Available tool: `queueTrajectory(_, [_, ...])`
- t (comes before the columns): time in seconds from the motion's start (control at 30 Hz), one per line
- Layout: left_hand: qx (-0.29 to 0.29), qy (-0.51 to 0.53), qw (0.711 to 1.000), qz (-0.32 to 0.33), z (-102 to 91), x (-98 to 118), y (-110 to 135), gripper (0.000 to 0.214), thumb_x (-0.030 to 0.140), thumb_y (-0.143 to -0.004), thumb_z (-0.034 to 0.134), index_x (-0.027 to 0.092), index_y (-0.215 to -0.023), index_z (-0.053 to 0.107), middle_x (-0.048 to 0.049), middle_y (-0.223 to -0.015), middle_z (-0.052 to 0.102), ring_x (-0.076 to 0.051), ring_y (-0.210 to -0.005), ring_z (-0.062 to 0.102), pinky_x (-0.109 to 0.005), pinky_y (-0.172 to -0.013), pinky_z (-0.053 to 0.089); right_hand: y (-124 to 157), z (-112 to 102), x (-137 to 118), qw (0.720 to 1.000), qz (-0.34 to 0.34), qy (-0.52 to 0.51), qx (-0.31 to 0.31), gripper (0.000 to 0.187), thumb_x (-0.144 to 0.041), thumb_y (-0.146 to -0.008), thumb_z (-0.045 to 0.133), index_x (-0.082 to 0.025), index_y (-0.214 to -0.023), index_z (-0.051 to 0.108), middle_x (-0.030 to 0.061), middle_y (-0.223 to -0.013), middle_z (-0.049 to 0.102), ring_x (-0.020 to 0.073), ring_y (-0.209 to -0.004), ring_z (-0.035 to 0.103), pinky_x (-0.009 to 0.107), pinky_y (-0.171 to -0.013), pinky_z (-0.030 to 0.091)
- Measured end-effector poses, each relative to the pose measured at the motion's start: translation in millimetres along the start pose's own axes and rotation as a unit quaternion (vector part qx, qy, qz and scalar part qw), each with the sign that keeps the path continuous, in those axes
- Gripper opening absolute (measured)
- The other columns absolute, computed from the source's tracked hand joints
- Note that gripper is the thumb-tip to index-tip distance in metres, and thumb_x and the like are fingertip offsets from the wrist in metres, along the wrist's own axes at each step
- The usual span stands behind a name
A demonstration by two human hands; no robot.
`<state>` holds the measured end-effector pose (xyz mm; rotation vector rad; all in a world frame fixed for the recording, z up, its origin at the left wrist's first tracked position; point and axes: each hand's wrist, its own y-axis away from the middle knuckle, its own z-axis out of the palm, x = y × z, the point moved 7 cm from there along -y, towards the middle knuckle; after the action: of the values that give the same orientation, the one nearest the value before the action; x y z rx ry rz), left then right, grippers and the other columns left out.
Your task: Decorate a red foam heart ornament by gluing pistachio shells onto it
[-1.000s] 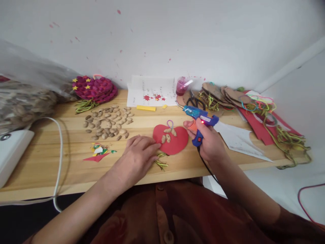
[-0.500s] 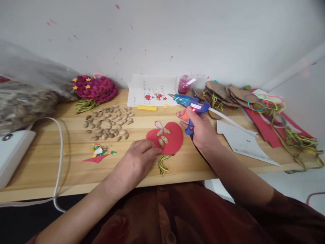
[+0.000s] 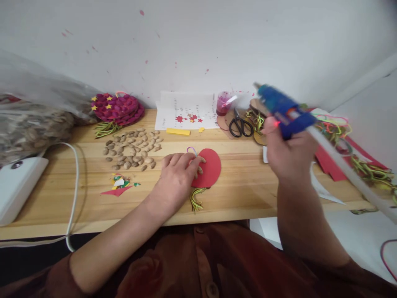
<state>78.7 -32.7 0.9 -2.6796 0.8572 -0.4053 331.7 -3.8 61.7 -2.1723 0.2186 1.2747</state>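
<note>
A red paper heart (image 3: 210,167) lies on the wooden table (image 3: 242,190), with a purple loop at its top and green-yellow threads (image 3: 197,198) below it. My left hand (image 3: 177,179) rests flat on the heart's left half, fingers stretched over the seeds glued there. My right hand (image 3: 287,154) is raised to the right, closed round a blue glue gun (image 3: 281,107) with a red light glowing and a white glue stick trailing from its back. The gun's nozzle points up and to the left, well away from the heart.
Loose seeds (image 3: 133,149) lie left of the heart. A purple seed-covered piece (image 3: 118,106), a sheet with red stars (image 3: 185,111), a pink cup (image 3: 222,103), scissors (image 3: 240,124), cardboard shapes and coloured threads (image 3: 356,136) line the back. A white device (image 3: 17,186) and cable sit left.
My right hand has lifted the glue gun up and to the right, away from the heart. My left hand slid forward onto the heart and now covers the seeds.
</note>
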Motion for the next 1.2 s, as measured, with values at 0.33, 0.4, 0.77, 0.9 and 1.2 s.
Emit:
queueTrajectory(0.33, [-0.051,-0.084,0.995,0.009,17.4,21,-8,0.044,0.005,-0.095,0.043,0.008,-0.134,0.062,-0.0203,-0.124,0.067,-0.032,-0.116,0.062,-0.054,-0.113,0.044,48,72,42,0.967,0.056,-0.122,-0.215,0.032,-0.053,-0.091,0.068,-0.024,-0.100,0.077,0.0024,-0.094,0.077,0.0212,-0.089,0.071,0.035,-0.080,0.057])
queueTrajectory(0.4, [-0.057,-0.081,0.995,0.012,18.6,20,-9,0.043,0.004,-0.095,0.043,0.006,-0.133,0.063,-0.0213,-0.123,0.067,-0.033,-0.115,0.062,-0.055,-0.113,0.045,52,78,46,0.959,0.073,-0.137,-0.239,0.033,-0.055,-0.090,0.069,-0.024,-0.098,0.078,0.0027,-0.093,0.076,0.0217,-0.089,0.070,0.035,-0.078,0.058])
queueTrajectory(0.77, [-0.008,0.002,1.000,-0.006,-2.1,-7,-10,0.036,0.008,-0.096,0.052,0.022,-0.123,0.071,-0.0112,-0.117,0.073,-0.029,-0.105,0.064,-0.053,-0.100,0.050,62,80,47,0.945,0.104,-0.144,-0.274,0.033,-0.057,-0.092,0.067,-0.025,-0.085,0.072,0.0004,-0.074,0.065,0.0183,-0.073,0.064,0.031,-0.067,0.056])
queueTrajectory(0.9, [0.012,0.040,0.999,-0.018,-8.2,-9,-1,0.037,0.009,-0.098,0.050,0.020,-0.128,0.067,-0.0128,-0.122,0.072,-0.028,-0.106,0.066,-0.046,-0.093,0.056,62,80,46,0.944,0.111,-0.146,-0.273,0.034,-0.057,-0.092,0.066,-0.025,-0.086,0.072,0.0005,-0.073,0.065,0.0190,-0.074,0.065,0.032,-0.067,0.056])
queueTrajectory(1.2, [-0.011,0.076,0.997,-0.024,0.2,-5,17,0.052,0.027,-0.097,0.066,0.017,-0.146,0.052,-0.0160,-0.137,0.065,-0.030,-0.122,0.065,-0.047,-0.106,0.056,66,81,45,0.936,0.125,-0.143,-0.297,0.037,-0.059,-0.092,0.066,-0.023,-0.093,0.072,0.0021,-0.077,0.065,0.0193,-0.077,0.065,0.032,-0.065,0.057])
